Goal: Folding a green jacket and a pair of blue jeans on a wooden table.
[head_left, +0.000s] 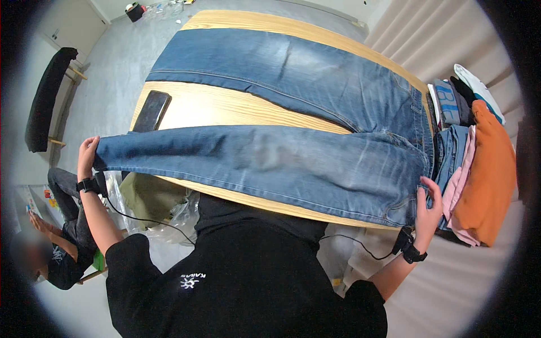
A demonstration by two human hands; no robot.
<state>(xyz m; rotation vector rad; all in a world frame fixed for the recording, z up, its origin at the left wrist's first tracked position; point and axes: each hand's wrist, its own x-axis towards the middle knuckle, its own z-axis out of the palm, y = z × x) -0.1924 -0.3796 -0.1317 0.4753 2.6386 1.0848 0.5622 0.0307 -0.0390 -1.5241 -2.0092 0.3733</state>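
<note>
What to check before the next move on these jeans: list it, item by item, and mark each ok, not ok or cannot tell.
1. Left hand on the end of the near leg: ok, fingers at the hem.
2. Right hand gripping the waist end: cannot tell; it is beside that end, but any hold on the fabric is unclear.
3. Legs apart, not crossed: ok, bare table shows between the near leg and the far leg.
4. Near leg fully on the table: not ok, its hem end sticks out past the left edge.
5. Space between the legs free: not ok, a phone lies there.
</note>
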